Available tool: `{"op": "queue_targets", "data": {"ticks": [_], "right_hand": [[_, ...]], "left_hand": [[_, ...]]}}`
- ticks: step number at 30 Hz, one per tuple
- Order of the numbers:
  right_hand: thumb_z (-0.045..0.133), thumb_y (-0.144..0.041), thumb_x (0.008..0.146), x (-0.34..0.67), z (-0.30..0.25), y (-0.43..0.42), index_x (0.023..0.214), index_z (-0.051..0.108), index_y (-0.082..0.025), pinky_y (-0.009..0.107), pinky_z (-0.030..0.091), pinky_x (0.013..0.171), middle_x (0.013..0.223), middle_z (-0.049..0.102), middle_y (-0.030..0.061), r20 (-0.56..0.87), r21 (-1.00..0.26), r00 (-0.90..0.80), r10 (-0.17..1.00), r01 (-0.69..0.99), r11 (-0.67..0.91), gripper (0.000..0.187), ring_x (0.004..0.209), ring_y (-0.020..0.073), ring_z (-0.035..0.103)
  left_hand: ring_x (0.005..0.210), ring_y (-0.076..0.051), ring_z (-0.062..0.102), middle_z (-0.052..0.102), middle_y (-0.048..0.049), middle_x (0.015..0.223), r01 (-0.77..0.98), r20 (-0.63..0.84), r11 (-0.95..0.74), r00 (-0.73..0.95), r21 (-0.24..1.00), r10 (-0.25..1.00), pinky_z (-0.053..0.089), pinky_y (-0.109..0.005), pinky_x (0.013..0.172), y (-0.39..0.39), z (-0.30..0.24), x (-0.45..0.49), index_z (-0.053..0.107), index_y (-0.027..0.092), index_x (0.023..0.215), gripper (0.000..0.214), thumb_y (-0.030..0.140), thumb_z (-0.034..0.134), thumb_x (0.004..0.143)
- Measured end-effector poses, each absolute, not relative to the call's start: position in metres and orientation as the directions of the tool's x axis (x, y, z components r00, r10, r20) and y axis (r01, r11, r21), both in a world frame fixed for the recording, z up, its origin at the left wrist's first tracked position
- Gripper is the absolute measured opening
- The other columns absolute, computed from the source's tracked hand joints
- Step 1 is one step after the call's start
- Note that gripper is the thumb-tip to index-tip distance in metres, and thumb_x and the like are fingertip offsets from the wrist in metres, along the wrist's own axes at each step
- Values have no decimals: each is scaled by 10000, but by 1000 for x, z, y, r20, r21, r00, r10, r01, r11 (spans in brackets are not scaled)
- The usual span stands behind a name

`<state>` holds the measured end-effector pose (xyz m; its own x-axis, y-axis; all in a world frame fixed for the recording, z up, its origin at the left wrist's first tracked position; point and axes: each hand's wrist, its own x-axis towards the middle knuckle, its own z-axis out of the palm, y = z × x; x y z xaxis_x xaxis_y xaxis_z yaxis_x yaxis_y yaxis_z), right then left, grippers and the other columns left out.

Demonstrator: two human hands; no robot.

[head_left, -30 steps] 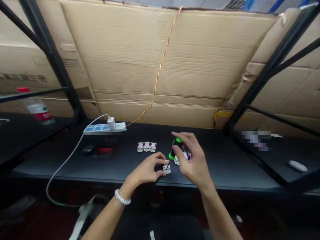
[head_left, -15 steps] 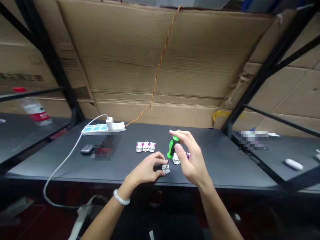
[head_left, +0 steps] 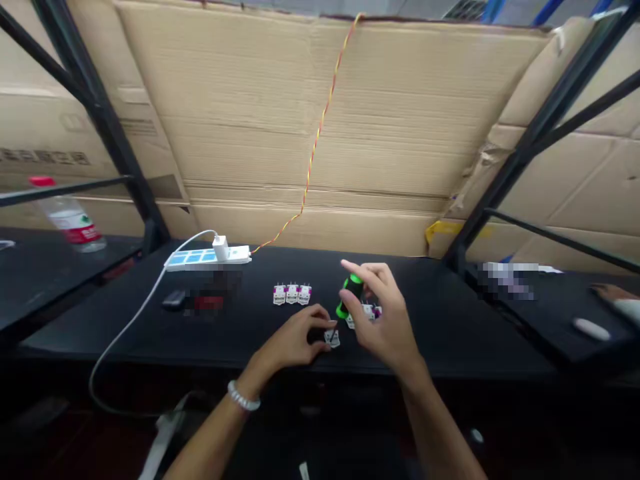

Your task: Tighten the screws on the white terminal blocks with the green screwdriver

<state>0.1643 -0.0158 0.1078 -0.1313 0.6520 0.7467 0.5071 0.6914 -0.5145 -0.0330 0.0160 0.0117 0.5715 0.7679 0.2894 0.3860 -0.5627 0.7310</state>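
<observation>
My left hand (head_left: pixel 300 337) pinches a small white plastic part (head_left: pixel 332 339) against the table near its front edge. My right hand (head_left: pixel 383 313) holds a green-and-black screwdriver (head_left: pixel 354 287) by the handle, thumb and fingers around it. The screwdriver is tilted, its thin shaft running down to the white part; the tip is too small to make out. Behind my right fingers sit more white parts with purple pieces (head_left: pixel 369 311), partly hidden. Farther back and left, three similar white and purple units (head_left: pixel 292 294) stand in a row.
A white power strip (head_left: pixel 207 258) with a plugged-in adapter lies at the back left, its white cable drooping off the front edge. A dark small object (head_left: pixel 175 300) is nearby. Black shelf posts (head_left: pixel 480 193) flank the table (head_left: pixel 450 333); a bottle (head_left: pixel 75 223) stands beyond the left one.
My right thumb and fingers have shifted on the screwdriver handle, closing further around it. The left hand and the white part stay in place. At the far right edge, a hand-like shape has appeared.
</observation>
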Motion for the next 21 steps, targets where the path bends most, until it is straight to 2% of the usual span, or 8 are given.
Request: {"op": "queue_targets", "data": {"ticks": [3,5,8,10,12,14,18,21], "right_hand": [[420,-216,1075,165,109,-17,1555,538,-282,419,575,979,1264,668,97,715,-550,-212,666,418,723,498,1116,231,676],[475,-266,1068,164,110,-17,1488,600,-270,434,573,994,1257,660,102,725,-540,-206,658,424,727,438,1143,247,667],[683,-316,976,163,110,-17,1296,725,-253,414,591,924,1145,621,89,753,-511,-130,645,502,698,329,1034,240,660],[648,-277,990,163,109,-17,1364,699,-261,409,590,921,1138,636,86,751,-511,-137,646,500,699,377,1017,232,667],[511,-229,1042,164,109,-18,1513,593,-279,431,577,978,1209,671,95,737,-522,-187,649,453,723,480,1096,241,678],[452,-223,1062,164,109,-19,1558,548,-286,445,563,1015,1269,673,100,728,-530,-216,650,423,735,509,1161,248,670],[680,-295,981,164,109,-20,1356,713,-261,398,584,923,1146,621,82,758,-509,-128,640,498,702,377,1024,230,662],[621,-238,1000,165,110,-19,1428,672,-271,389,585,909,1114,637,73,756,-511,-127,642,499,700,433,985,218,664]], "left_hand": [[1151,-248,664,678,-64,1210,395,289,-562,567,726,772,519,-381,1097,16,12,-33,801,226,1149,292,177,829,862],[1163,-252,662,684,-63,1227,396,293,-568,569,721,768,521,-388,1100,15,12,-34,800,233,1146,288,183,828,864],[1184,-265,658,692,-64,1243,394,298,-574,572,718,764,520,-401,1108,15,12,-34,808,241,1119,262,195,833,862],[1167,-264,663,693,-68,1219,397,293,-574,575,716,764,529,-396,1093,15,13,-33,813,236,1114,264,191,834,855],[1139,-257,670,689,-72,1198,405,288,-566,567,718,771,537,-387,1075,15,14,-33,811,233,1142,289,189,829,857],[1129,-254,672,689,-73,1198,404,286,-562,566,722,774,540,-387,1071,14,15,-32,809,234,1157,298,196,829,862],[1165,-262,661,690,-71,1235,393,291,-564,567,726,770,520,-406,1110,15,14,-33,817,241,1123,268,196,837,860],[1163,-256,660,686,-72,1218,390,286,-560,571,731,770,517,-396,1106,15,13,-33,813,236,1141,295,175,839,854]]}}
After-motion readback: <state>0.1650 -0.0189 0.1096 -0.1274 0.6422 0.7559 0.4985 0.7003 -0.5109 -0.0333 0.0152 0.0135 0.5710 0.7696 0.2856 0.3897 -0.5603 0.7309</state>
